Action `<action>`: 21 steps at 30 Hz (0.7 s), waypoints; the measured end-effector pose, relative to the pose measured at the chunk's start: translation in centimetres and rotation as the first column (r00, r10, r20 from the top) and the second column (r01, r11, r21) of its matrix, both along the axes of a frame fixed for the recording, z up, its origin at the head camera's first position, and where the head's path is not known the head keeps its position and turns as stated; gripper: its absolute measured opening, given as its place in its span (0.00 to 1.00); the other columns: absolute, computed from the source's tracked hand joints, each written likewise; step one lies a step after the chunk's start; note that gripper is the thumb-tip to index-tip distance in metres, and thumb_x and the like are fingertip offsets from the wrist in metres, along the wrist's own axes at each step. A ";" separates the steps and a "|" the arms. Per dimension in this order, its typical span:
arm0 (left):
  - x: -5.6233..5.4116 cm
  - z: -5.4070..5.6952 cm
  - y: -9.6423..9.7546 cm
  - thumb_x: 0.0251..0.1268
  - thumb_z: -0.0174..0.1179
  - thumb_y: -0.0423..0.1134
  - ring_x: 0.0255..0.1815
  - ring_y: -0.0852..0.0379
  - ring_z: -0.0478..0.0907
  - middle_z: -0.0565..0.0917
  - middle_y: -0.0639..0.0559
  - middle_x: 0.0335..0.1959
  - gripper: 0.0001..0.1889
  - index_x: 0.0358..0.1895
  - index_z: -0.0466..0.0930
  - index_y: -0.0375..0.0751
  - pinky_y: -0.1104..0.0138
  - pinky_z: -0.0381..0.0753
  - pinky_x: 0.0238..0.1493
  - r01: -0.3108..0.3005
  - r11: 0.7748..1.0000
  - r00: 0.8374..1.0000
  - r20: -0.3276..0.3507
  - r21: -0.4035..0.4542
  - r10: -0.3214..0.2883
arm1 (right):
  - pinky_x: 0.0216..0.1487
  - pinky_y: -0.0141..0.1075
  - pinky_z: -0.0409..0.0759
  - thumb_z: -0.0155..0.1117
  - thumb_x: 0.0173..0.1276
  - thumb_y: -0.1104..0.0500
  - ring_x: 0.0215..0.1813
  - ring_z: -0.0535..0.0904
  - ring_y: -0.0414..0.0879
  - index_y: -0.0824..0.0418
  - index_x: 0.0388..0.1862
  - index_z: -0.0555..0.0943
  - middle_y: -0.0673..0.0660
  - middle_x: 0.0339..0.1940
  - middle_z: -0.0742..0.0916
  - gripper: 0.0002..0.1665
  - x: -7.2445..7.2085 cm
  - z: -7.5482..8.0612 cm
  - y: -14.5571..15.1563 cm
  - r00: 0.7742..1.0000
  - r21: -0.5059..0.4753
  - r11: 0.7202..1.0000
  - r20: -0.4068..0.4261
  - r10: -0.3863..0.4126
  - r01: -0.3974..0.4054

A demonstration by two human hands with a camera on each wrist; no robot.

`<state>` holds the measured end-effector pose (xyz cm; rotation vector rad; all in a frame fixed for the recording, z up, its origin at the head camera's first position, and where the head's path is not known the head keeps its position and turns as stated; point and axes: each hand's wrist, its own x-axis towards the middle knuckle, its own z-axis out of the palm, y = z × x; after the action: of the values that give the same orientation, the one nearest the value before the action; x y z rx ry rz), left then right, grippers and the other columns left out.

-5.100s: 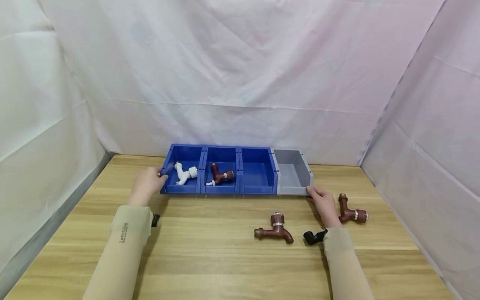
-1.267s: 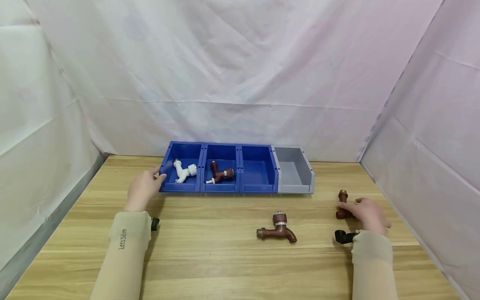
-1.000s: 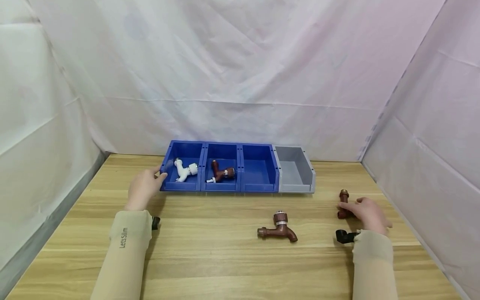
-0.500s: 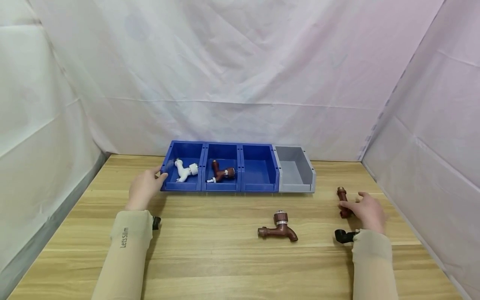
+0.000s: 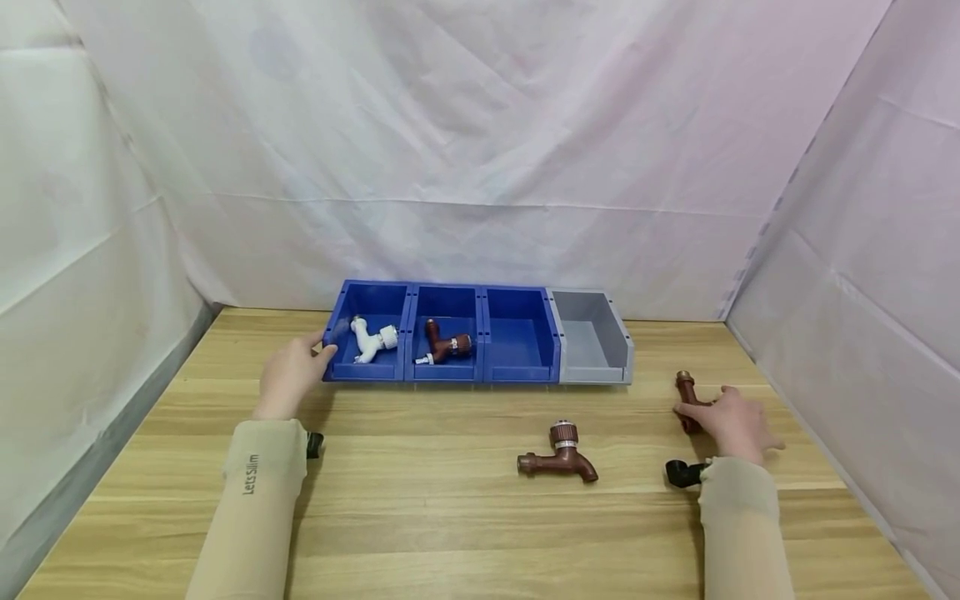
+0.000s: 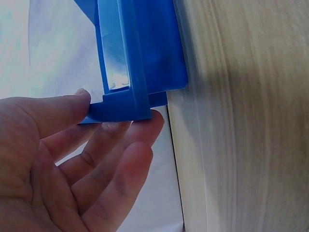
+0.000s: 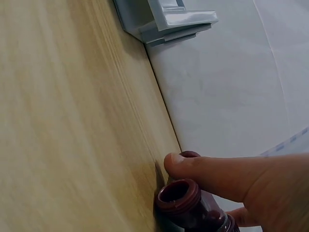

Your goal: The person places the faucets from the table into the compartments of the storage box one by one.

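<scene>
My left hand (image 5: 291, 375) pinches the left wall of the leftmost blue bin (image 5: 365, 372); in the left wrist view the thumb lies on one side of the bin's edge (image 6: 140, 72) and the fingers on the other. At the right, my right hand (image 5: 735, 422) holds a brown tap (image 5: 685, 390). The right wrist view shows the thumb lying along that tap (image 7: 186, 198), with its open spout end towards the camera. The tap's handle is mostly hidden by the hand. A second brown tap (image 5: 558, 462) lies on the table, between the hands.
A white tap (image 5: 367, 340) lies in the leftmost bin and another brown tap (image 5: 442, 343) in the second. A third blue bin (image 5: 521, 373) and a grey bin (image 5: 596, 375) continue the row. White cloth (image 5: 480, 150) hangs behind the wooden table (image 5: 420, 517).
My right hand has left the grey bin's front corner, moved right and taken hold of the brown tap, which has turned slightly. My left hand stays on the blue bin.
</scene>
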<state>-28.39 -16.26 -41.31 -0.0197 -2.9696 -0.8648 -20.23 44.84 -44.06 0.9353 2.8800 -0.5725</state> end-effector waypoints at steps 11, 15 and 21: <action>0.0 0.0 0.0 0.76 0.49 0.47 0.42 0.41 0.76 0.78 0.31 0.52 0.28 0.71 0.63 0.34 0.58 0.72 0.31 -0.008 1.000 1.000 0.020 0.013 0.008 | 0.53 0.79 0.41 0.68 0.56 0.35 0.63 0.50 0.84 0.68 0.76 0.50 0.89 0.62 0.56 0.63 -0.2 -0.3 -0.3 0.999 -0.016 1.000 -0.044 -0.005 0.004; -0.1 0.0 0.0 0.76 0.49 0.46 0.42 0.41 0.76 0.78 0.31 0.53 0.28 0.71 0.63 0.34 0.58 0.72 0.31 -0.007 1.000 1.000 0.025 0.013 0.006 | 0.53 0.79 0.41 0.67 0.56 0.35 0.63 0.51 0.83 0.66 0.76 0.51 0.89 0.62 0.55 0.61 -0.2 -0.5 -0.3 0.999 -0.012 1.000 -0.050 -0.005 0.004; -0.2 -0.2 -0.1 0.76 0.49 0.47 0.41 0.42 0.77 0.79 0.31 0.52 0.28 0.71 0.63 0.35 0.59 0.72 0.30 -0.002 1.000 1.000 0.021 0.006 0.002 | 0.54 0.79 0.39 0.65 0.58 0.34 0.66 0.47 0.82 0.66 0.76 0.53 0.87 0.65 0.55 0.59 -0.3 -0.7 -0.2 0.998 -0.015 1.000 -0.066 -0.001 0.000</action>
<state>-28.59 -16.40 -41.51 -0.0068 -2.9858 -0.8795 -20.55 44.61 -44.72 0.9322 2.9292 -0.6366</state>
